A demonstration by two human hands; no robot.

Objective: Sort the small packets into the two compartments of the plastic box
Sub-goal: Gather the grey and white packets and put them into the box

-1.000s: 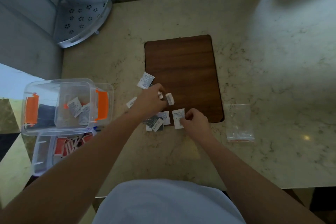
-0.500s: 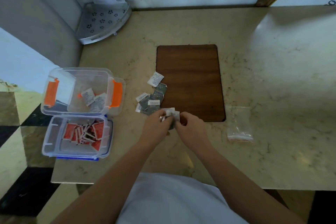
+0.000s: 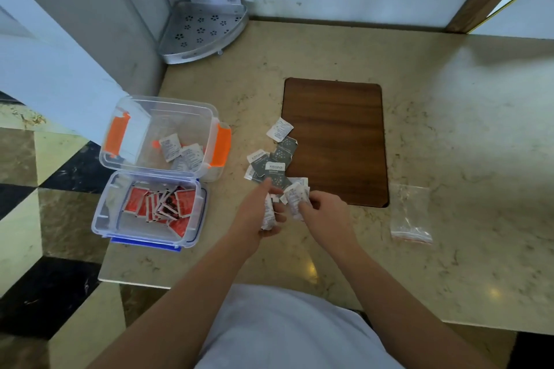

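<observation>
Both hands have drawn back toward the counter's near edge. Left hand [image 3: 260, 213] now grips gathered white packets [image 3: 267, 212]; right hand [image 3: 322, 209] pinches more. Grey packets [image 3: 271, 165] remain beyond; box [image 3: 163, 141] at left edge awaits transfer.

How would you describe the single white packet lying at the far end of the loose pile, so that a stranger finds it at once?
Start at the dark wooden board set in the marble counter. At its left edge lies a loose pile of packets. The white packet is farthest from the person, overlapping the board's edge; its nearest neighbours are grey.
</observation>
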